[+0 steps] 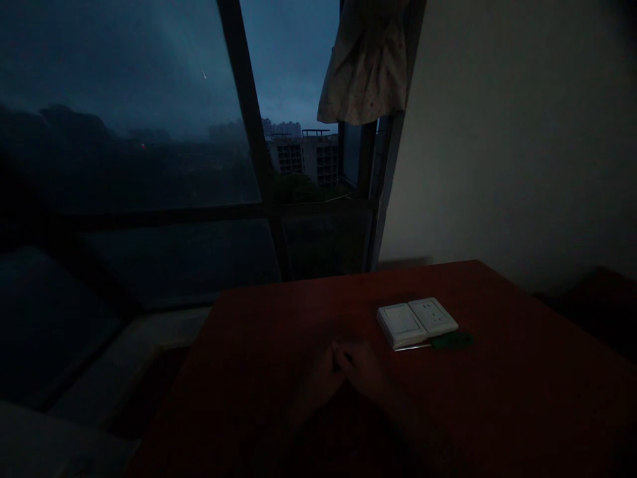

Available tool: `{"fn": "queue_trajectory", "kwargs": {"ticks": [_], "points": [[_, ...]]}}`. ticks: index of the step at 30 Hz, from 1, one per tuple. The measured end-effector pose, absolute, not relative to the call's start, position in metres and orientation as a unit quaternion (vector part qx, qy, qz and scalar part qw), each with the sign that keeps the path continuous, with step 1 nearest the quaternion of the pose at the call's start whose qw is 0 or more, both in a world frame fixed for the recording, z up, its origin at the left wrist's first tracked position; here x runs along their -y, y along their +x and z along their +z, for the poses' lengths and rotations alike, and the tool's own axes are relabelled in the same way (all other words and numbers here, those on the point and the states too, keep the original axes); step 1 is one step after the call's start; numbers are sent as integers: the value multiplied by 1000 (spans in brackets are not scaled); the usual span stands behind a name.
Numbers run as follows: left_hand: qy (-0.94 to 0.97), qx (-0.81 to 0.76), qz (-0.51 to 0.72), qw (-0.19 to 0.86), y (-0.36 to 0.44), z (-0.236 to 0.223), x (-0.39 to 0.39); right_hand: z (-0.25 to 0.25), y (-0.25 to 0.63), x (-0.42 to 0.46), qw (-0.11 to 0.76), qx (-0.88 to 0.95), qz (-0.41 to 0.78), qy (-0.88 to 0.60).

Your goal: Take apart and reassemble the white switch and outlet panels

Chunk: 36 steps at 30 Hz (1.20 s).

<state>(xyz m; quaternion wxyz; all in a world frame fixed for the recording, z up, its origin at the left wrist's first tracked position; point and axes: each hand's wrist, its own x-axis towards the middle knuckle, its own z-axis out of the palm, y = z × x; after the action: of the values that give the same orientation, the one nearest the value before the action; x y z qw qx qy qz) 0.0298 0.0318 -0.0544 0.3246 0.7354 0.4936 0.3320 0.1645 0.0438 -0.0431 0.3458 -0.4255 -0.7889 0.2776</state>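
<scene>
Holding left hand [323, 377] and right hand [367, 368] together over the desk [288, 309], too dark to tell how closed. Seeing on it, rightward, a switch [401, 322] beside a socket [434, 315], behind a screwdriver [449, 340].

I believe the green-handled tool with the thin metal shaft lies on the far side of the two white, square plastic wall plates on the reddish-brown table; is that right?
Not quite: in the head view, the green-handled tool with the thin metal shaft lies on the near side of the two white, square plastic wall plates on the reddish-brown table.
</scene>
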Motion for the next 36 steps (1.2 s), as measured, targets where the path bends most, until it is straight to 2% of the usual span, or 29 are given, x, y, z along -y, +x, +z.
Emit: {"fn": "queue_trajectory", "kwargs": {"ticks": [36], "points": [[734,-488,332,336,29,-48,-33,-42,164,-46,340,793,269,-428]]}}
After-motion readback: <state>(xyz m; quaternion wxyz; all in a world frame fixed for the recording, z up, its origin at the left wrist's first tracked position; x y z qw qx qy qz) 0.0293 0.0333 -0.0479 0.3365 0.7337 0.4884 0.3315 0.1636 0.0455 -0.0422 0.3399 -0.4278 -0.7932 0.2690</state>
